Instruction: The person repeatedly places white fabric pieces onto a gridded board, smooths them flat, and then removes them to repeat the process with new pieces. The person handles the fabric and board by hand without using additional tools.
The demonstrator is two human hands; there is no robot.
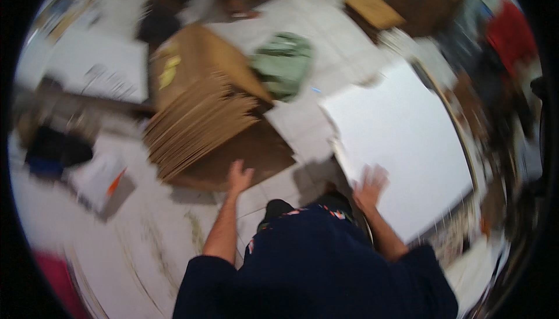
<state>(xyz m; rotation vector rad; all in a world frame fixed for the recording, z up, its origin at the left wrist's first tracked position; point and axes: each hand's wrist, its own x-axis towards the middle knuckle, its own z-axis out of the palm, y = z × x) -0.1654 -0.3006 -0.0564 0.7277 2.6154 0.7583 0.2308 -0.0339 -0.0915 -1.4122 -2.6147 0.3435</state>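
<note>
My left hand (240, 178) reaches forward with its fingers apart and nothing in it. Just ahead of it lies the near end of a fanned stack of brown paper or card sheets (201, 122); whether the fingertips touch it I cannot tell. A larger brown board or box (192, 52) with a yellow piece on it stands behind the stack. My right hand (371, 186) is spread over the left edge of a table with a white top (401, 135), blurred and holding nothing. Contact with that surface is unclear.
A green bundle (284, 65) lies on the tiled floor (323, 35) beyond the stack. At left are a white box with writing (100, 65) and a white bag (96, 179). Brown boxes (375, 11) stand at the back right. People are partly visible at the far edges, blurred.
</note>
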